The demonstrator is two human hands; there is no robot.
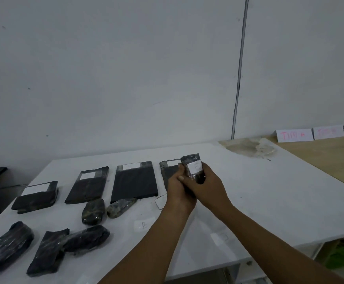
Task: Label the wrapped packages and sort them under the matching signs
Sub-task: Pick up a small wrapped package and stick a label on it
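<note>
Both my hands hold one small wrapped package point(193, 168) above the worktop point(259, 191): left hand point(180, 189) curled round its lower end, right hand point(207, 186) gripping its side, a white label point(195, 168) facing me. It looks light, glossy film likely slippery; best held round the body, clear of the label. Left of this package lie labelled flat packages point(134, 182) and unlabelled bundles point(93, 212). Far right of it stand the signs point(295, 135).

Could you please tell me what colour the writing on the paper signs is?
Pinkish red, on the white paper signs, head view.
</note>
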